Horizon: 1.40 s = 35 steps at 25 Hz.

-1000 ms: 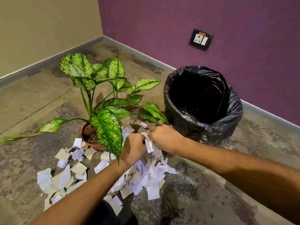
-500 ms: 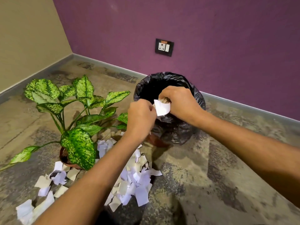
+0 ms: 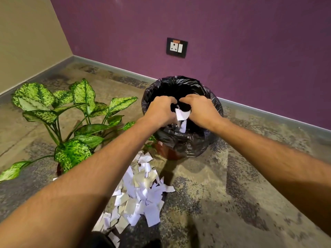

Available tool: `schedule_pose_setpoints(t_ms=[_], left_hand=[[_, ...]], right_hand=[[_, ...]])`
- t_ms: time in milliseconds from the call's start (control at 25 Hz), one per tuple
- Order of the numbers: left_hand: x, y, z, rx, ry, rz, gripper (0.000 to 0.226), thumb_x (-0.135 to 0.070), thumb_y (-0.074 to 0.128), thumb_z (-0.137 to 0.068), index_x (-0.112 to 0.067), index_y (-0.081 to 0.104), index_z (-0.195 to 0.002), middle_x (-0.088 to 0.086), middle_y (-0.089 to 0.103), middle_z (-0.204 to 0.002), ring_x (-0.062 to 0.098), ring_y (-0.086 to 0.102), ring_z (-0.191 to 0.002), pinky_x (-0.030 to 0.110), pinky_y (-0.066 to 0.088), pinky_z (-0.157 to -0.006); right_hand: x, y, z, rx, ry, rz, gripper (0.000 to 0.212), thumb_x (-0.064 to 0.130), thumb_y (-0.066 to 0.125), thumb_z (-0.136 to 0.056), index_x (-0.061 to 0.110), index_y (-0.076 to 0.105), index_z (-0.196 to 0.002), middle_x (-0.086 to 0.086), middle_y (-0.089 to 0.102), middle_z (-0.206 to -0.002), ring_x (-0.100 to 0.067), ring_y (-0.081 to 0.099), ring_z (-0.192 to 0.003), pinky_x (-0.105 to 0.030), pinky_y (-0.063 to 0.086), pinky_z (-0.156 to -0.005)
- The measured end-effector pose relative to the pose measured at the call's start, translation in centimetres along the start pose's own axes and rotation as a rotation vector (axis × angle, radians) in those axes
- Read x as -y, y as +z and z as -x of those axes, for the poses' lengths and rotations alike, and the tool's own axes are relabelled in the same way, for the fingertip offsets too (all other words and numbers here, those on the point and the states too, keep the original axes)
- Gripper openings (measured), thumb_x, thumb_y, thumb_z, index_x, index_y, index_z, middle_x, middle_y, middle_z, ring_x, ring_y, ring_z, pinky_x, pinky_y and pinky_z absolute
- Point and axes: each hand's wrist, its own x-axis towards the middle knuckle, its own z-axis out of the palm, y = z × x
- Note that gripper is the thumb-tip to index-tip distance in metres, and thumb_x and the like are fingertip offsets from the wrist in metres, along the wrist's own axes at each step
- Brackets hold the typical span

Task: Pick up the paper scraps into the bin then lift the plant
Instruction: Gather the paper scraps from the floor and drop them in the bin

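Both of my hands hover over the open mouth of the bin (image 3: 211,140), which is lined with a black bag. My left hand (image 3: 160,111) and my right hand (image 3: 203,109) are cupped close together, with white paper scraps (image 3: 182,114) pinched between them. One scrap hangs lower, inside the bin's mouth. A pile of paper scraps (image 3: 141,192) lies on the floor between my forearms. The plant (image 3: 84,92), with speckled green leaves, stands in a brown pot (image 3: 60,169) to the left of the bin; my left forearm hides part of it.
The purple wall with a socket (image 3: 177,47) runs behind the bin. A beige wall meets it at the far left corner. Mottled floor stretches to the right of the bin and the pile.
My hands rose from the pile with scraps and moved forward over the bin's mouth. Now they are lower in it and a scrap drops between them. My view shifted right.
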Motion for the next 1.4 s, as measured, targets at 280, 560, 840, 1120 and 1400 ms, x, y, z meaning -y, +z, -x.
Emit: schedule_pose_setpoints(t_ms=[280, 560, 840, 1120, 1400], left_hand=[[-0.3, 1.0, 3.3, -0.151, 0.195, 0.056, 0.050, 0.003, 0.053, -0.083, -0.006, 0.049, -0.132, 0.010, 0.052, -0.134, 0.026, 0.047, -0.124, 0.032, 0.037, -0.103], [2.8, 6.0, 12.6, -0.183, 0.162, 0.248, 0.041, 0.003, 0.054, -0.074, 0.002, 0.051, -0.115, 0.017, 0.055, -0.111, 0.029, 0.054, -0.099, 0.028, 0.039, -0.078], [14.0, 11.0, 18.1, 0.269, 0.052, -0.123, 0.046, -0.012, 0.053, -0.083, -0.005, 0.048, -0.129, 0.013, 0.048, -0.131, 0.029, 0.042, -0.122, 0.034, 0.037, -0.101], [21.2, 12.1, 18.2, 0.342, -0.259, -0.270, 0.088, -0.036, 0.066, -0.080, -0.020, 0.013, -0.149, 0.010, 0.012, -0.156, 0.036, 0.011, -0.141, 0.052, 0.029, -0.108], [22.8, 14.4, 18.9, 0.358, -0.310, -0.087, 0.111, -0.041, 0.075, -0.073, -0.031, -0.004, -0.150, 0.009, -0.005, -0.158, 0.034, 0.017, -0.141, 0.045, 0.040, -0.099]], right_hand=[[2.2, -1.2, 1.1, -0.094, 0.028, -0.062, 0.054, -0.003, 0.053, -0.079, 0.015, 0.055, -0.129, -0.006, 0.060, -0.126, -0.026, 0.055, -0.116, -0.037, 0.044, -0.093], [8.3, 2.9, 6.6, -0.029, -0.129, -0.134, 0.017, 0.013, 0.056, -0.077, 0.017, 0.066, -0.091, 0.000, 0.066, -0.088, -0.023, 0.062, -0.082, -0.039, 0.051, -0.068], [10.4, 15.5, 10.0, 0.473, -0.321, 0.035, 0.049, 0.034, 0.057, -0.077, 0.022, 0.048, -0.123, -0.004, 0.060, -0.115, -0.029, 0.060, -0.102, -0.038, 0.052, -0.075], [12.2, 22.6, 9.3, 0.662, -0.237, 0.080, 0.121, 0.051, 0.079, -0.060, 0.027, 0.001, -0.149, -0.013, 0.007, -0.155, -0.040, 0.049, -0.119, -0.041, 0.051, -0.085], [13.6, 23.5, 10.1, 0.624, -0.151, 0.034, 0.103, 0.042, 0.079, -0.067, 0.030, 0.015, -0.147, -0.014, 0.018, -0.150, -0.042, 0.056, -0.105, -0.042, 0.051, -0.079]])
